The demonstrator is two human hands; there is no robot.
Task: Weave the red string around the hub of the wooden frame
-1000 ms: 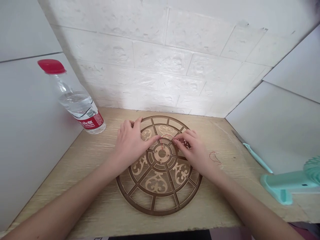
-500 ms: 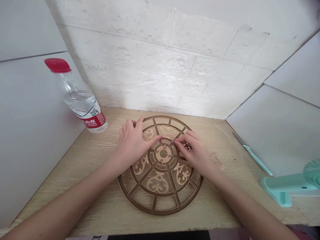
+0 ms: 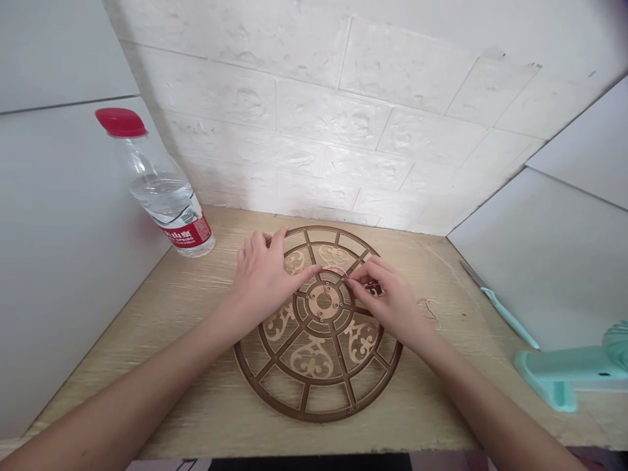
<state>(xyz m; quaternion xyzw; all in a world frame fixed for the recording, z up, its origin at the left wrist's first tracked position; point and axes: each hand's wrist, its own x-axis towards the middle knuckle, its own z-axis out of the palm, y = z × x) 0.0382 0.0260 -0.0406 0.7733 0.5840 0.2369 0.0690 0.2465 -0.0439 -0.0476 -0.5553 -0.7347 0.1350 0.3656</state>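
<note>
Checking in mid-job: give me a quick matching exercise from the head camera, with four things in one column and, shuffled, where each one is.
Things:
1. water bottle
2. mint-handled knife
3. loose red thread
4. left hand

Places:
A. over the left side of the fretwork wooden disc
B. back left corner of the table
C. along the foot of the right wall panel
D. on the tabletop, right of the disc

Pairs: 1-B, 2-C, 3-D, 4-A

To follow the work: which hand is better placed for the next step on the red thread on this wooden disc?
Probably the right hand: its fingertips are at the red thread beside the hub of the fretwork disc. The left hand presses on it, seemingly steadying it.
</note>
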